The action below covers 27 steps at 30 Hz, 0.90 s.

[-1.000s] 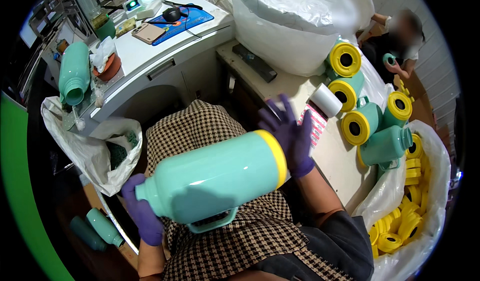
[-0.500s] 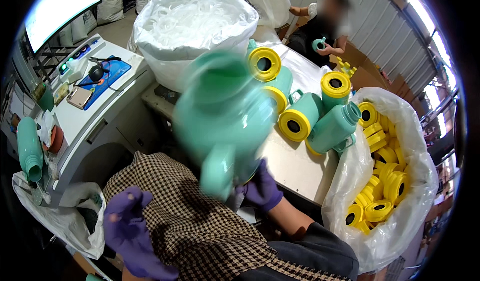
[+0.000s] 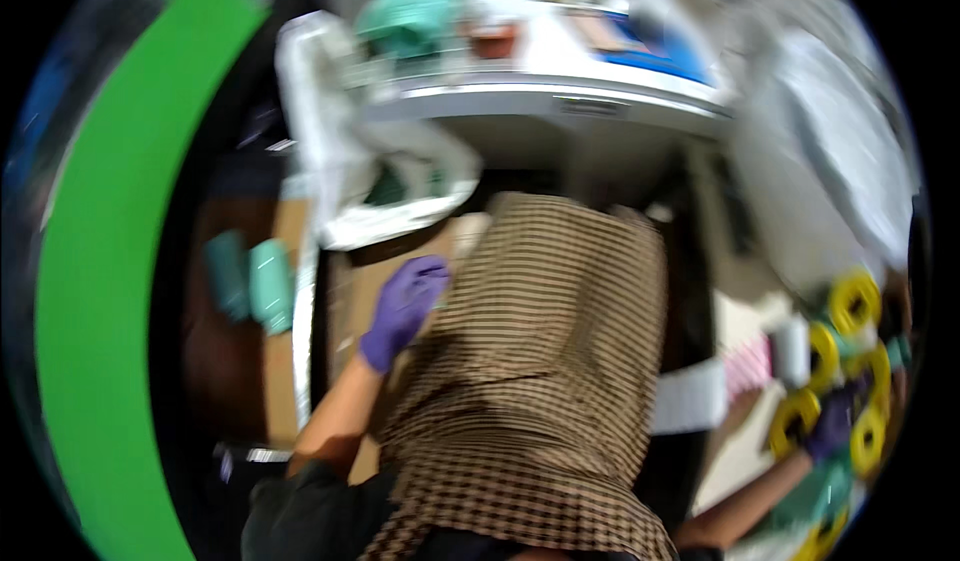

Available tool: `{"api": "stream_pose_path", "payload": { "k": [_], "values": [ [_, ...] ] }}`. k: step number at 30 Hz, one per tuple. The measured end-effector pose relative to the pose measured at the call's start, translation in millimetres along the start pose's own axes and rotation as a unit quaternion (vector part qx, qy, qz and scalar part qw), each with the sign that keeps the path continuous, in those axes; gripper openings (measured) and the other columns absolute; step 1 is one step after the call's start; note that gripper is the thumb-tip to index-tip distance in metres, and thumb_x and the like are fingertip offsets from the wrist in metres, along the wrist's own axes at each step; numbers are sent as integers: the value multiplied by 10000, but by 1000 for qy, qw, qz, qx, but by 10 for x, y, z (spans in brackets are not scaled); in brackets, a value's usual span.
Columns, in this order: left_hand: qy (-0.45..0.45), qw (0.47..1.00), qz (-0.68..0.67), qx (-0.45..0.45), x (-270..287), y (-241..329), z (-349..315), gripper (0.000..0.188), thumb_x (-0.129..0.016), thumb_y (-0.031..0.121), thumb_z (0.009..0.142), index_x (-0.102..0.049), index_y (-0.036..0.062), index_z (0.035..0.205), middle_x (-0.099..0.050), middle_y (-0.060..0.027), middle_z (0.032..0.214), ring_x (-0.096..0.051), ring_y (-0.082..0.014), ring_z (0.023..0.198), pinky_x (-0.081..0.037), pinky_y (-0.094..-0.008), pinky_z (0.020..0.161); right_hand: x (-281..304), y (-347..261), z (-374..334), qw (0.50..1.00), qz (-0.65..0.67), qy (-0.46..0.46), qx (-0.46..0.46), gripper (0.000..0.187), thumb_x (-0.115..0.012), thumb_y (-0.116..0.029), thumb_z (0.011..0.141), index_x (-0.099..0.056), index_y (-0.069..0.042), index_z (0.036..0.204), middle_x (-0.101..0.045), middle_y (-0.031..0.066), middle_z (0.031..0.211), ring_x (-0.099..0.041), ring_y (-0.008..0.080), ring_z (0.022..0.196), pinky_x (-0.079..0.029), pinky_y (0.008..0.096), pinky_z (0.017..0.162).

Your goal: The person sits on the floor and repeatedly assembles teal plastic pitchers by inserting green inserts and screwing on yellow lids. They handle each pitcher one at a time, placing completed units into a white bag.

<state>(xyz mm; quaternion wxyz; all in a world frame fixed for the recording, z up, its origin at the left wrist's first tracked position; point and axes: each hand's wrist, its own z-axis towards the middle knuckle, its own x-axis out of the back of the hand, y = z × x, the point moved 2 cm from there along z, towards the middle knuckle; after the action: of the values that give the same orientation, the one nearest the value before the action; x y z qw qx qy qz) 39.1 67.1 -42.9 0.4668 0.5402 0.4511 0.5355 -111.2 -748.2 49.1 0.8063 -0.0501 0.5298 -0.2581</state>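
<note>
My left hand, in a purple glove, hangs over a cardboard box beside my lap. Its fingers look bent but are smeared by motion, and I cannot make out anything held. My right hand, also gloved in purple, reaches far right among green jugs with yellow ring-shaped bases. Its fingers are blurred against these jugs, so a grip cannot be told. Two green bottle-like pieces lie in a brown carton at the left.
A white desk stands ahead, carrying a green jug and a blue mat. A white bag hangs at its left side. Another large white sack stands at the right. Green floor runs along the left.
My view has swung left and down. The green jug that was raised before me no longer shows there. My left hand is now over the box, my right among the jugs.
</note>
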Motion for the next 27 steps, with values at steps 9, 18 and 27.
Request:
{"api": "stream_pose_path", "payload": {
  "k": [9,18,27],
  "values": [
    [450,777,-383,216,3185,-2818,-1872,314,-624,327,934,-581,49,1074,-576,-37,769,-562,-131,610,-457,-266,502,-432,2272,-50,957,-81,260,-94,466,-435,-164,1092,-378,-55,1541,-467,20,962,-448,124,848,-466,238,825],
    [445,672,-568,167,3022,-3155,-1029,477,-540,430,1012,-607,20,1246,-660,-188,1171,-636,-346,1072,-612,-450,871,-1254,2541,0,904,-362,226,-30,545,-428,-18,1030,-336,-29,1567,-442,17,1013,-406,99,824,-415,188,698],
    [626,776,55,51,3385,-1756,-714,262,-685,188,961,-551,25,1116,-547,-159,1288,-541,-273,1148,-490,-417,882,-1248,3612,270,923,-273,252,-100,457,-479,-190,1062,-446,0,1475,-452,6,925,-390,92,739,-374,222,636]
  ]
}}
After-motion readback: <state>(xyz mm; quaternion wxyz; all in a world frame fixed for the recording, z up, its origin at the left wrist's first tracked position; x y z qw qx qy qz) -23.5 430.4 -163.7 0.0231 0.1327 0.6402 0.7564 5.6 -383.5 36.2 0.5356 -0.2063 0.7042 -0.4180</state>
